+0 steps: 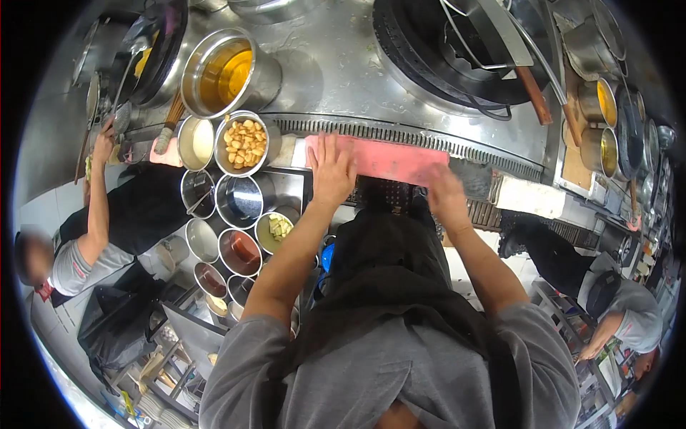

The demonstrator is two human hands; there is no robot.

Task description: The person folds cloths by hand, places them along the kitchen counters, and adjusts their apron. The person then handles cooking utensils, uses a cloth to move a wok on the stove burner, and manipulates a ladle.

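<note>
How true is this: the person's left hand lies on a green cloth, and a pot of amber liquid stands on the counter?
Not quite: the head view shows a pink cloth under the left hand, not green; the pot of amber liquid on the counter is right.

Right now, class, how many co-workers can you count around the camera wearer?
2: one co-worker at the far left, an arm stretched forward; another co-worker at the lower right. Others may be hidden.
</note>
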